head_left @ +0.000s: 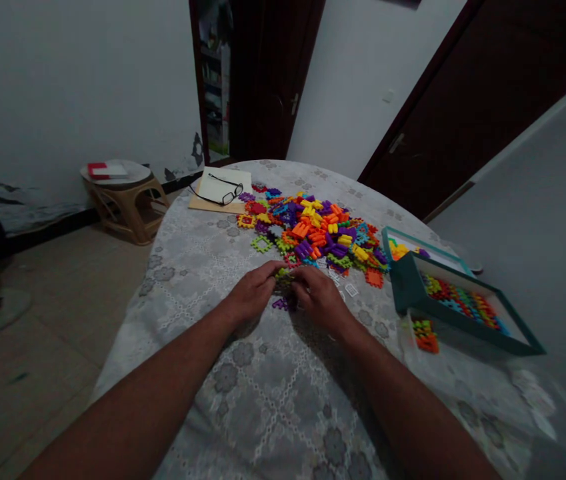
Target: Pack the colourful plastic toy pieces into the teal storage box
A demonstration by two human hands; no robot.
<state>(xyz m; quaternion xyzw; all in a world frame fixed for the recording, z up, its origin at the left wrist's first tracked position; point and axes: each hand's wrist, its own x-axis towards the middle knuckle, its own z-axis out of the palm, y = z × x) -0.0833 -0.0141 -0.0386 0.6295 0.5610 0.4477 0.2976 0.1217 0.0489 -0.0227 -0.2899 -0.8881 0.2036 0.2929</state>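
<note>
Both hands meet over the table in front of the heap, closed around a small green plastic building piece (281,273). My left hand (254,292) pinches its left side, and my right hand (320,297) has its fingers curled at the right side, covering much of the piece. Below the fingers, a purple piece (280,303) shows in part; whether it joins the green one I cannot tell. Just beyond the hands spreads a heap of colourful interlocking plastic pieces (313,230), orange, yellow, purple and green. A green square frame piece (261,244) lies at its near left.
Black-framed glasses (230,193) rest on a paper pad (215,180) at the far left. On the right stand a dark green box (407,283) of sorted pieces and a clear container (413,340) with a few more. The table (243,400) wears a patterned cloth. A stool (127,207) stands beyond.
</note>
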